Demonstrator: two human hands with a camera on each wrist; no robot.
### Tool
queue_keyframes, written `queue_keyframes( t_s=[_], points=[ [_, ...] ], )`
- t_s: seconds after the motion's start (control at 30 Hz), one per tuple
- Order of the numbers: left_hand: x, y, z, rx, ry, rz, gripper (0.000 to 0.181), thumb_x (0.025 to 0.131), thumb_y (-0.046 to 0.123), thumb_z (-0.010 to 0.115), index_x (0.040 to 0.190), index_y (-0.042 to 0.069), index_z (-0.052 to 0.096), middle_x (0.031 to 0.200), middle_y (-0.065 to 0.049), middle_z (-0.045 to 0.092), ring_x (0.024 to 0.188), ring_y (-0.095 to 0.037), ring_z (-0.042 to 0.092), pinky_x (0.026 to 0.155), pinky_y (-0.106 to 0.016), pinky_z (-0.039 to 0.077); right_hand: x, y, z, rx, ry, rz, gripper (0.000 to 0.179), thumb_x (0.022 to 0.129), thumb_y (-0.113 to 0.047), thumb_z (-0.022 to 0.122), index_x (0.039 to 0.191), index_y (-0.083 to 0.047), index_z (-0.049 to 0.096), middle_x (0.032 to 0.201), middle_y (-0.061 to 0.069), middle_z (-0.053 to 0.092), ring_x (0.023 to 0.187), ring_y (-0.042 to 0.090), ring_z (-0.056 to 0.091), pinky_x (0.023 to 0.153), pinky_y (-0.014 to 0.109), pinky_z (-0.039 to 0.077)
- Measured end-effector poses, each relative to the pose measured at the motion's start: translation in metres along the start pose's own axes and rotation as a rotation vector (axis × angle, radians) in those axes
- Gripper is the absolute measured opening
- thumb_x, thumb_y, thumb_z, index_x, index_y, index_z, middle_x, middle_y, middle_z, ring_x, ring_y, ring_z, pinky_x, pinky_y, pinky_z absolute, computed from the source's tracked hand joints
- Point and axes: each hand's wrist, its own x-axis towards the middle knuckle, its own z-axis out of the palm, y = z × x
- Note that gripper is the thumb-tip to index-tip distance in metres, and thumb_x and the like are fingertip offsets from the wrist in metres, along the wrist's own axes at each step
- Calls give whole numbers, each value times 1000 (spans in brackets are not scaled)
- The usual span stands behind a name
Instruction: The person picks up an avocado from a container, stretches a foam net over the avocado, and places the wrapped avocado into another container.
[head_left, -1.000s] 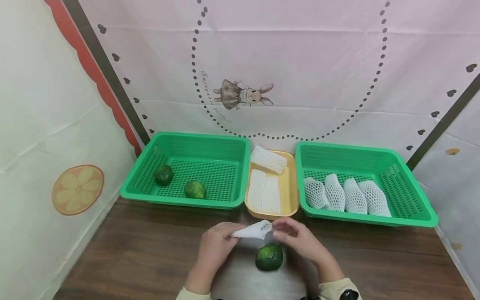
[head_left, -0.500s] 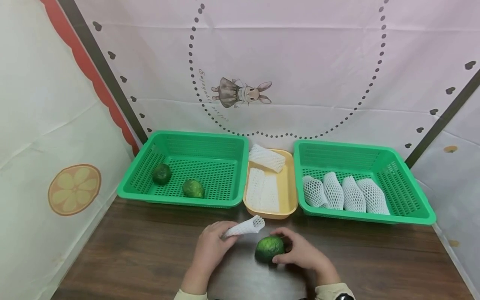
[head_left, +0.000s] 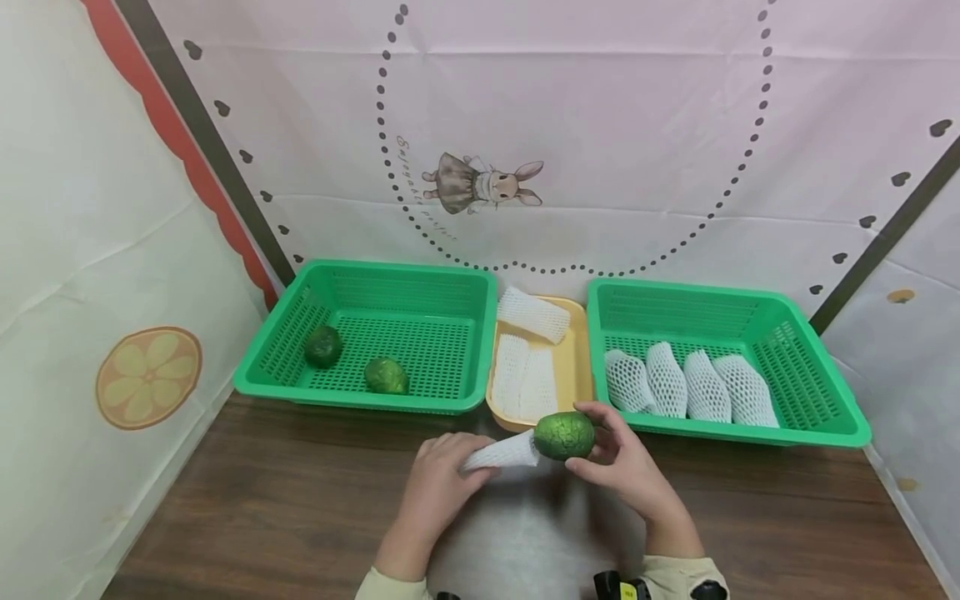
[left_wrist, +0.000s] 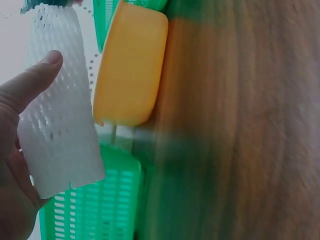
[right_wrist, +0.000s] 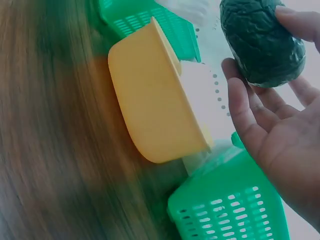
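Observation:
In the head view my left hand (head_left: 438,487) grips a white foam net sleeve (head_left: 501,452), its mouth pointing right. The left wrist view shows the thumb lying along the sleeve (left_wrist: 62,110). My right hand (head_left: 636,475) holds a dark green, wrinkled avocado (head_left: 564,435) by its right end, between thumb and fingers. The avocado's left end meets the sleeve's mouth; whether it is inside, I cannot tell. In the right wrist view the fingers curve around the avocado's (right_wrist: 262,42) lower end. Both hands are raised above the table, in front of the yellow tray.
A green basket (head_left: 405,402) at the left contains two more avocados (head_left: 386,377). The yellow tray (head_left: 576,358) in the middle bears several flat net sleeves (head_left: 534,315). Another green basket (head_left: 813,435) at the right holds several net-covered fruits (head_left: 707,387). Brown wooden table (head_left: 285,500) lies in front.
My right hand took hold of the avocado on the table and lifted it up to the sleeve's mouth. The left hand has shifted slightly right, still gripping the sleeve.

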Motion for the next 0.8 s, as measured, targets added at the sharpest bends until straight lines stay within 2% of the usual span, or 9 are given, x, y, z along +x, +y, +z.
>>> queue_keyframes(
  t_s=[0.23,0.37,0.6,0.8],
  points=[
    [10,9,1,-13,20,7,33,68,27,81,99,23,69,96,11,66,88,-8,57,80,-35,41,0,0,5,43,55,15,64,74,5,71,130,-3,40,127,17,43,103,18,52,84,26,44],
    [17,12,4,-27,21,52,35,70,29,79,103,23,69,98,11,67,87,-8,57,76,-33,41,0,0,6,73,80,19,65,75,7,71,130,-2,39,127,16,44,104,14,49,83,26,44],
    [29,21,8,-8,-34,136,45,70,30,78,112,18,68,98,6,69,87,-11,60,79,-33,44,-1,3,11,91,94,15,61,73,7,72,127,0,44,126,13,45,103,12,52,81,27,46],
    [31,30,10,26,-85,185,57,68,32,79,120,13,63,104,1,68,92,-15,62,83,-35,46,-4,5,15,120,118,30,61,72,7,74,126,1,47,127,15,46,101,14,55,78,28,49]
  ],
)
